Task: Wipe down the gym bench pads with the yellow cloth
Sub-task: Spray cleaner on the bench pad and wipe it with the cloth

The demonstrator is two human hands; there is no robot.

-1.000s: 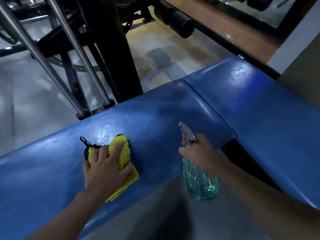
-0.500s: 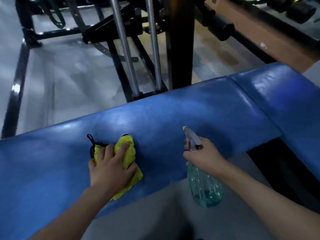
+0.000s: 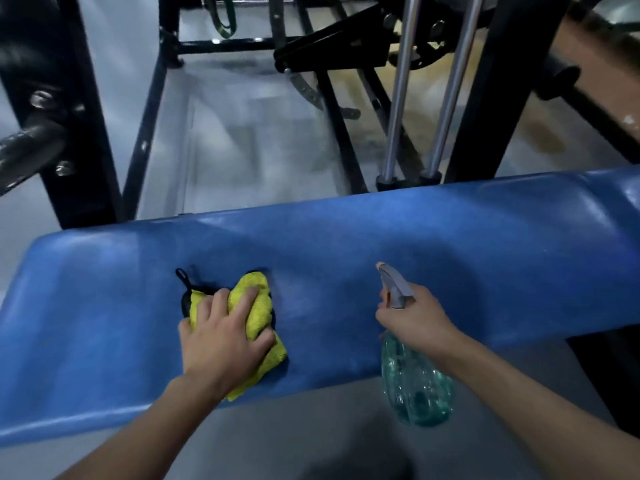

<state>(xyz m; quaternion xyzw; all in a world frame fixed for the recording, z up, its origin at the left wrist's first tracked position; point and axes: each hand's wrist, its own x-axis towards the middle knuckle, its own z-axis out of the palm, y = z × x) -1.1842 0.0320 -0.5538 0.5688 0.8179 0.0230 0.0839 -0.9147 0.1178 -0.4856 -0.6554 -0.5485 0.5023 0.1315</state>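
Observation:
A long blue bench pad (image 3: 381,244) runs across the view. My left hand (image 3: 221,344) lies on the yellow cloth (image 3: 258,317) at the pad's middle-left, fingers bent over the bunched fabric and thumb against its side. The cloth has a black backing and a black loop sticking out at its far left corner. My right hand (image 3: 415,317) grips the neck of a clear green spray bottle (image 3: 415,393) with a grey trigger head, held upright just off the pad's near edge. The nozzle points away from me over the pad.
Behind the pad stands a black machine frame (image 3: 491,98) with two chrome guide rods (image 3: 398,98). A dark bar (image 3: 27,150) juts in at the far left. A second blue pad (image 3: 635,202) begins at the right edge. Grey floor (image 3: 242,140) lies beyond and below.
The view has swung left, so the pad's left end now shows. My left hand has slid the cloth leftward along the pad. My right hand still holds the bottle the same way.

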